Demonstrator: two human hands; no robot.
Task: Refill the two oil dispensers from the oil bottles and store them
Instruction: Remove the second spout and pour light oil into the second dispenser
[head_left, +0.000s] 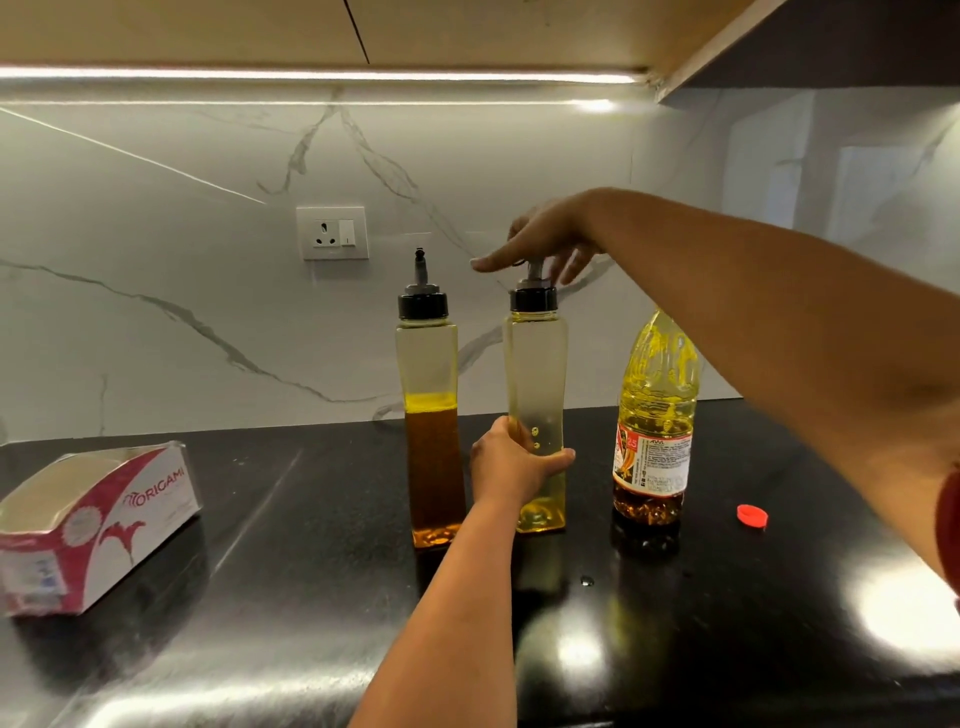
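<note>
Two tall clear oil dispensers with black caps stand on the black counter. The left dispenser (432, 415) holds dark amber oil to about half height and nobody touches it. The right dispenser (537, 364) holds pale yellow oil in its lower part. My left hand (506, 462) grips its lower body. My right hand (545, 244) hovers over its cap, fingers spread around the grey spout; whether they pinch it is unclear. To the right stands an uncapped oil bottle (655, 421) with yellow oil and a red-and-white label. Its red cap (752, 515) lies on the counter farther right.
An opened pink-and-white tissue box (93, 525) lies at the counter's left. A wall socket (332, 232) sits on the marble backsplash behind the dispensers. A small drop of liquid (587, 580) marks the counter in front of the bottle. Cabinets hang overhead.
</note>
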